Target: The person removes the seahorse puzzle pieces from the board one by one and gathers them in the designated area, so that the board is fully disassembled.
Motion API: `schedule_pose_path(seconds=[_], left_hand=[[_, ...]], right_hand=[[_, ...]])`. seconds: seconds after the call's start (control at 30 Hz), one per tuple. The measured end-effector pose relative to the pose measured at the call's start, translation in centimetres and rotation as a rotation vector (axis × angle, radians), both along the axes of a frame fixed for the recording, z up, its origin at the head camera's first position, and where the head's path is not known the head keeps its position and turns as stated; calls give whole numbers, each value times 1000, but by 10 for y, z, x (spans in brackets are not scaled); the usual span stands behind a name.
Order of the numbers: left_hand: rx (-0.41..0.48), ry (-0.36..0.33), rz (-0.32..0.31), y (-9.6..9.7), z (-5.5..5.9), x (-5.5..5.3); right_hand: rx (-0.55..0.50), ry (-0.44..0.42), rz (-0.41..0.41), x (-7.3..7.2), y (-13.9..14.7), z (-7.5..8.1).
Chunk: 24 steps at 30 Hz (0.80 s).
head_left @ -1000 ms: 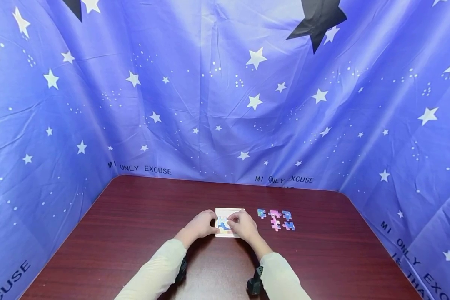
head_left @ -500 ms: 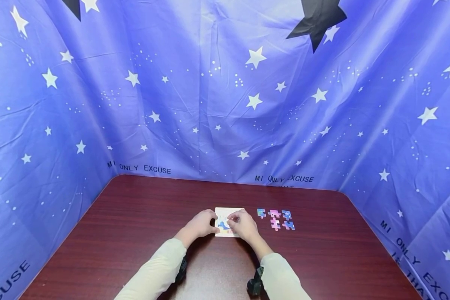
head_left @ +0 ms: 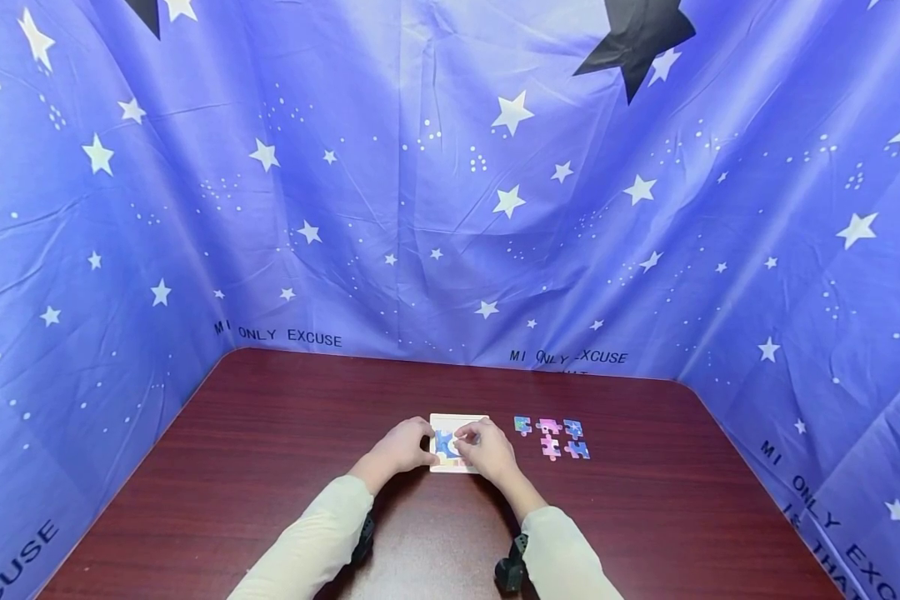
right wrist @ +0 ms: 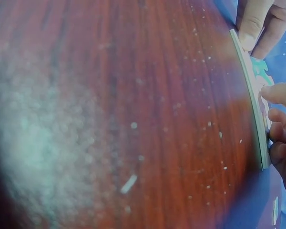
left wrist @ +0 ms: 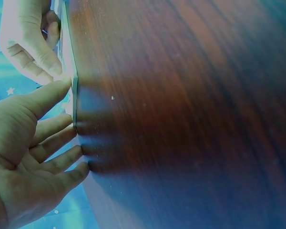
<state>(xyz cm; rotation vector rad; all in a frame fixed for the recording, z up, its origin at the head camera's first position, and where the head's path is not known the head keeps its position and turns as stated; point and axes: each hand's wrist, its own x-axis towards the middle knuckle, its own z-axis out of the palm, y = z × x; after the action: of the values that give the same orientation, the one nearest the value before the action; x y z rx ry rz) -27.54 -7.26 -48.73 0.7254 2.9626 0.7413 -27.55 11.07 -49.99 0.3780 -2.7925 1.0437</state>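
Note:
A small pale puzzle board (head_left: 459, 420) lies on the table with colourful pieces in its left and lower part. At its left edge my left hand (head_left: 401, 447) holds the frame, thumb near the front corner and fingers along the side. My right hand (head_left: 487, 448) is over the board's right half, thumb and forefinger pinching a puzzle piece (head_left: 453, 447) low over the board; the hand hides most of that piece. From the right wrist view, the board's edge (right wrist: 251, 98) is seen nearly side-on, with the right hand's curled fingers (right wrist: 279, 138) beside it.
To the right of the board lie several loose jigsaw pieces: a pink one (head_left: 549, 426), a blue one with a star (head_left: 573, 429) and others. The dark red wooden table (head_left: 300, 400) ends at a blue starry curtain (head_left: 450, 208) on the far side and both flanks.
Both hands stay almost where they were at the board. The board's left part looked washed out half a second ago and shows clearer blue now. The loose pieces have not moved.

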Motion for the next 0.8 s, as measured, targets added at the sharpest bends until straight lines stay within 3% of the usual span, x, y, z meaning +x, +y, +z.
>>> schedule_pose_path(seconds=[0.8], left_hand=[[-4, -42, 31, 1, 1, -1]], right_hand=[[-43, 52, -5, 3, 1, -2]])
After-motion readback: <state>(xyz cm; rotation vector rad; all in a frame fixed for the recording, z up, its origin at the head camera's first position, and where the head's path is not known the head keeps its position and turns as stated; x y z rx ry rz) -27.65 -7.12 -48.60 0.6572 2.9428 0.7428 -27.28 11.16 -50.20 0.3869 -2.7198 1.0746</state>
